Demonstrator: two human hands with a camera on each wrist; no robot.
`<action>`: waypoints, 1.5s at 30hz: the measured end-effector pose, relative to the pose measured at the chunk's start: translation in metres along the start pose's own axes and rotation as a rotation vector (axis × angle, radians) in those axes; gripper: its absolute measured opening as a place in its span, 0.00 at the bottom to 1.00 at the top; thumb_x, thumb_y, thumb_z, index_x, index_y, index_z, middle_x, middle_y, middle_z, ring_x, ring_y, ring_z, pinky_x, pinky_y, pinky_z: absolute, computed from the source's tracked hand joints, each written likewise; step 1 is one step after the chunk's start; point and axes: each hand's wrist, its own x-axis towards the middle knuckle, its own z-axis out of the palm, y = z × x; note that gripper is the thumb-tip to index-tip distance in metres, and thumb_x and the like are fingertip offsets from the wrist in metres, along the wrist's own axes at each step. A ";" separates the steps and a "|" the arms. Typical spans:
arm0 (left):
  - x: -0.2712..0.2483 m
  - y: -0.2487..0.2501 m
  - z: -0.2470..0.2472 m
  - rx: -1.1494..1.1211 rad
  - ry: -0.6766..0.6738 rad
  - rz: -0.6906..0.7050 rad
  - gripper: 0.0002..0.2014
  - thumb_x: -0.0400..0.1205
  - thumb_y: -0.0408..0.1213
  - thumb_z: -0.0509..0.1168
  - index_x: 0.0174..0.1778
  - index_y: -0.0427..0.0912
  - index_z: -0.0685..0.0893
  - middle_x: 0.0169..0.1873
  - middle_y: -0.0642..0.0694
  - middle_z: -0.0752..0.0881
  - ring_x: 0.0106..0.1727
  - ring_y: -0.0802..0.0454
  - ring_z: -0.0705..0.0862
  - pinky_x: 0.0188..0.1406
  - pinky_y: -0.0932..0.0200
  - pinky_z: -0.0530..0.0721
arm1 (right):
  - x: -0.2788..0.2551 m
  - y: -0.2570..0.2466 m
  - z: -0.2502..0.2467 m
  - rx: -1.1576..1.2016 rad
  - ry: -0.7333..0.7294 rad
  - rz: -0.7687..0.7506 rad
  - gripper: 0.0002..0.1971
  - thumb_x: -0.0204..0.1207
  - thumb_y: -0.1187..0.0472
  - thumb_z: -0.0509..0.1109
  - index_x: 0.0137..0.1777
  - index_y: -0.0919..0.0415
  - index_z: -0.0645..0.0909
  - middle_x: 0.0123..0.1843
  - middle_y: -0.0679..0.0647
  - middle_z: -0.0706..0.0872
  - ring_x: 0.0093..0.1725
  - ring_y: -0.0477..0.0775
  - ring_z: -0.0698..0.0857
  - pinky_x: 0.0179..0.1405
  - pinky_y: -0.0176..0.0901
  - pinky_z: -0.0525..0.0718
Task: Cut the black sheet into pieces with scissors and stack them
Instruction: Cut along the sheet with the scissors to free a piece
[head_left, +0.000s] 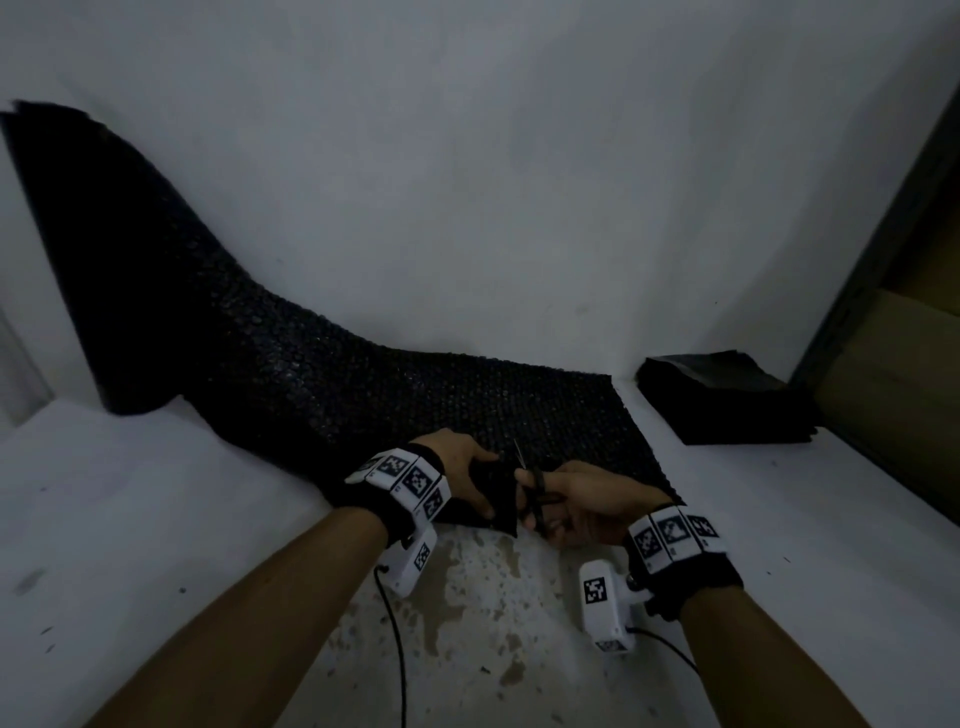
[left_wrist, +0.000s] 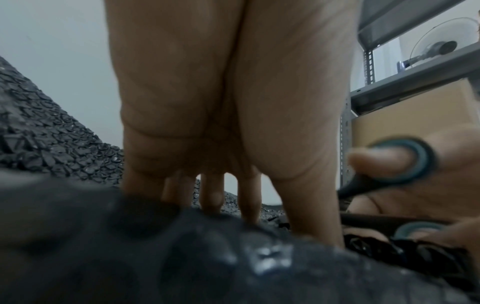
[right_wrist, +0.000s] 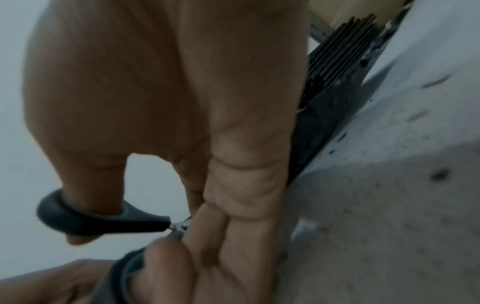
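Beside sheet (head_left: 363, 395): stacked pieces (head_left: 727, 397)

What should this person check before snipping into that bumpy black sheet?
1. Scissors gripped by right hand, thumb through a loop: ok.
2. Left hand holds the near edge of the black sheet: ok.
3. Left fingers clear of the blades: cannot tell.
4. Blades opened wide: cannot tell, too dark.
5. Stack of cut pieces waiting on the right, apart from the sheet: ok.
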 end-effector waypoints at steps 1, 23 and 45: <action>0.000 0.000 0.000 -0.002 -0.003 0.004 0.44 0.70 0.62 0.77 0.82 0.57 0.70 0.69 0.50 0.83 0.66 0.46 0.82 0.66 0.50 0.83 | 0.000 -0.001 -0.001 0.007 -0.009 0.013 0.28 0.75 0.42 0.76 0.56 0.70 0.85 0.42 0.63 0.88 0.32 0.53 0.81 0.34 0.43 0.79; -0.001 0.002 -0.003 0.034 -0.014 0.032 0.32 0.72 0.63 0.75 0.72 0.59 0.81 0.60 0.51 0.87 0.58 0.47 0.85 0.58 0.51 0.85 | 0.035 -0.010 -0.008 0.025 0.067 -0.025 0.26 0.61 0.44 0.84 0.44 0.68 0.88 0.34 0.60 0.85 0.26 0.50 0.73 0.28 0.41 0.73; 0.046 -0.019 -0.024 0.026 -0.010 -0.014 0.45 0.73 0.64 0.74 0.84 0.55 0.66 0.81 0.47 0.71 0.78 0.44 0.73 0.75 0.49 0.74 | 0.027 -0.024 -0.011 0.047 -0.036 0.078 0.23 0.80 0.46 0.73 0.56 0.69 0.83 0.38 0.60 0.86 0.30 0.50 0.77 0.30 0.39 0.75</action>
